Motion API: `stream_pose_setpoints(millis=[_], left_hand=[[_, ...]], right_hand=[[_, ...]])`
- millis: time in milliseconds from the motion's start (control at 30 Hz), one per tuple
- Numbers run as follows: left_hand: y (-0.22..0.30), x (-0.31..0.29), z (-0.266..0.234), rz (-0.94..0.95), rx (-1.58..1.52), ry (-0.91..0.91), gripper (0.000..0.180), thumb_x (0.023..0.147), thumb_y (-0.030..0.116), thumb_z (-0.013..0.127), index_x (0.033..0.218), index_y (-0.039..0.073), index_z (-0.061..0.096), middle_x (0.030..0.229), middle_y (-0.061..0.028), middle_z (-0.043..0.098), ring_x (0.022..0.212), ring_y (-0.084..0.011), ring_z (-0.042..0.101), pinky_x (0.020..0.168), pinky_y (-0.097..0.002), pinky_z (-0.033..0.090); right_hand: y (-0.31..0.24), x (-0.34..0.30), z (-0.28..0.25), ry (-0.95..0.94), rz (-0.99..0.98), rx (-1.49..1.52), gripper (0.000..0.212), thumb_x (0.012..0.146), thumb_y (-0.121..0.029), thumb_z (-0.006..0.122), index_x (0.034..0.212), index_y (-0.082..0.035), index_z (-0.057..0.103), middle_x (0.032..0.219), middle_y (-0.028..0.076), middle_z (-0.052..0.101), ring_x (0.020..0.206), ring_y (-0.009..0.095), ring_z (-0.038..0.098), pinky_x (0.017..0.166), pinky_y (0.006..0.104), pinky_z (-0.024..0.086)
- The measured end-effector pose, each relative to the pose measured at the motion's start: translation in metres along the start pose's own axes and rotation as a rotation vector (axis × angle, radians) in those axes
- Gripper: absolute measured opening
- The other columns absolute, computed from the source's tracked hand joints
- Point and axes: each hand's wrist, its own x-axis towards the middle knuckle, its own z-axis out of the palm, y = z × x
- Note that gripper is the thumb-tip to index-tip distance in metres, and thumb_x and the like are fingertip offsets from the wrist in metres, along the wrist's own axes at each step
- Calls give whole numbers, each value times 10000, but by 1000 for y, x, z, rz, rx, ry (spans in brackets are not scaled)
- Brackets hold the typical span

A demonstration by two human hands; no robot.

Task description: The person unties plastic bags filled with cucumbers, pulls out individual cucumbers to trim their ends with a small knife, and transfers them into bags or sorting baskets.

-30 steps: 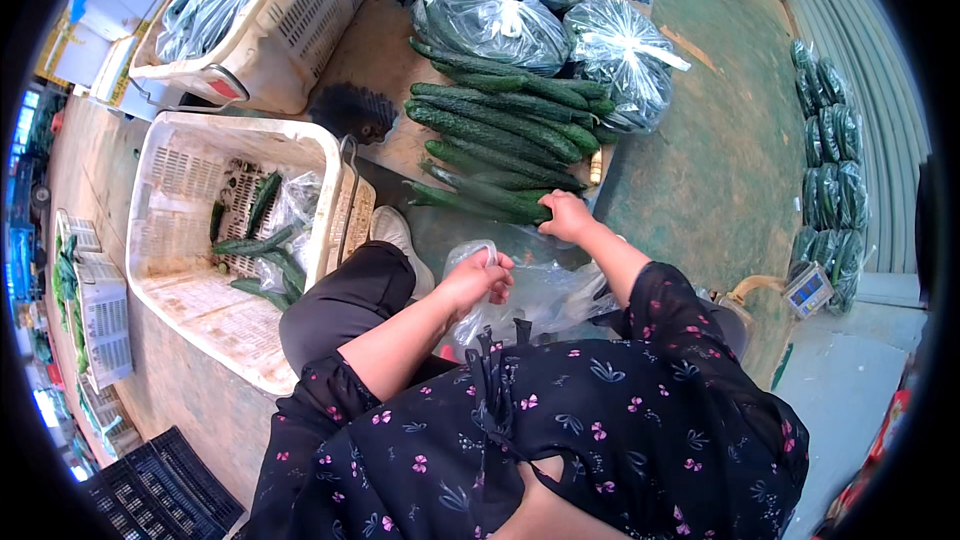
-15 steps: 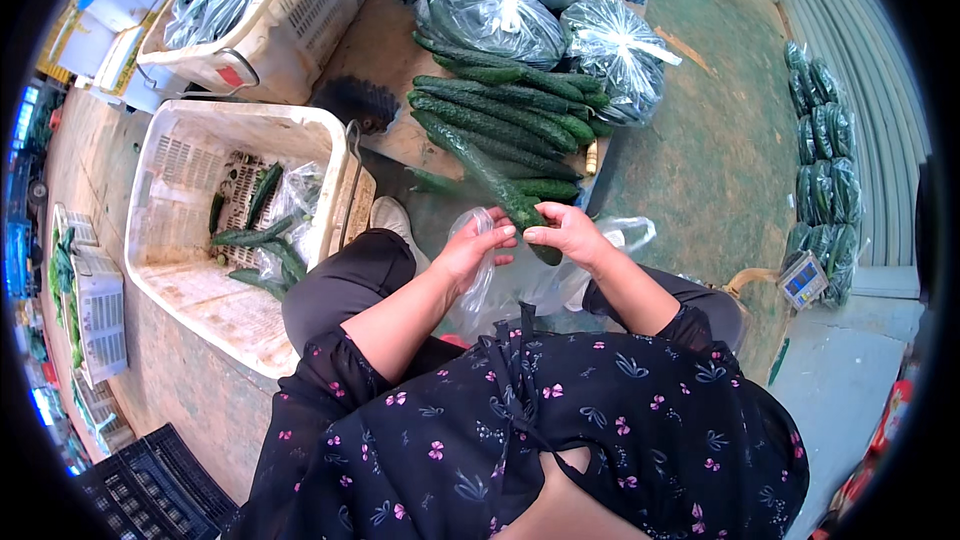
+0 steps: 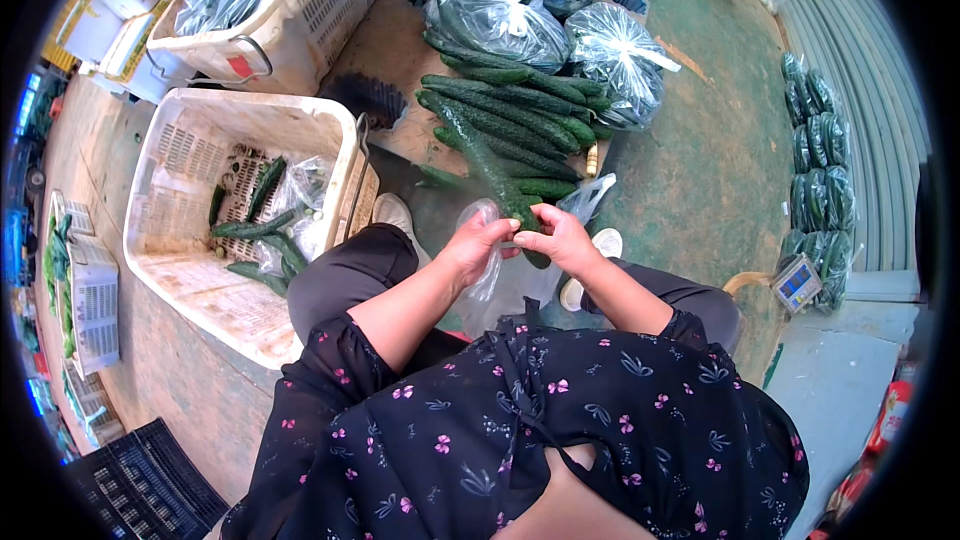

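Between my knees a long dark green cucumber [image 3: 492, 176] slants toward me, its near end pinched in my right hand [image 3: 558, 237]. My left hand [image 3: 480, 244] is closed on a clear plastic bag [image 3: 490, 285], with its thumb and fingertips against the cucumber's near end. The bag hangs below both hands, and one loose corner [image 3: 590, 198] sticks up past my right hand. Just beyond, a pile of cucumbers [image 3: 515, 120] lies side by side on a low board. My left palm and the bag's mouth are partly hidden.
At left stands a dirty white crate [image 3: 240, 300] with a few cucumbers and crumpled plastic inside. Behind it is another crate [image 3: 330, 15] of bagged produce. Knotted bags of cucumbers [image 3: 500, 20] sit beyond the pile. Packed bags [image 3: 825, 190] line the right wall near a small scale [image 3: 796, 283].
The bag's loose corner at right has swung up and away from me. My hands stay together at the cucumber's near end, and the whole view has shifted slightly.
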Motion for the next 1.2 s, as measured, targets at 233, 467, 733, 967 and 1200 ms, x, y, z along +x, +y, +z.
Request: stream_pose_setpoints(millis=[233, 467, 733, 967, 1200], left_hand=[[-4, 2, 0, 19, 31, 39, 249, 796, 184, 567, 1025, 121, 489, 947, 0, 535, 865, -136, 520, 750, -345, 444], [-7, 8, -1, 91, 76, 141, 287, 829, 320, 536, 918, 52, 486, 809, -42, 543, 665, -126, 515, 571, -275, 439], [17, -3, 7, 26, 109, 144, 405, 862, 408, 461, 975, 21, 506, 826, -73, 567, 645, -130, 536, 573, -274, 464], [29, -34, 2, 15, 145, 230, 190, 870, 225, 482, 867, 54, 400, 637, -69, 517, 461, -161, 522, 415, -291, 442], [35, -63, 11, 133, 166, 171, 299, 887, 327, 441, 1057, 81, 421, 597, -64, 493, 385, -139, 440, 367, -257, 377]], right_hand=[[-8, -4, 5, 37, 18, -118, 435, 675, -285, 723, 964, -3, 560, 740, -9, 563, 652, 46, 483, 576, 207, 402], [-10, -4, 11, -12, 89, -112, 355, 732, -191, 682, 983, 8, 529, 833, 10, 579, 739, 61, 523, 673, 206, 424], [-16, -12, 1, -104, 197, 475, 358, 764, -218, 642, 1027, -14, 510, 903, 38, 570, 820, 120, 547, 736, 241, 440], [-35, -11, -25, -220, 17, 703, 470, 707, -121, 668, 1106, 3, 452, 967, 88, 546, 929, 212, 545, 857, 332, 427], [4, 7, -1, -337, -144, 352, 465, 643, -1, 654, 1074, -42, 485, 1090, 60, 532, 1036, 173, 479, 911, 325, 365]])
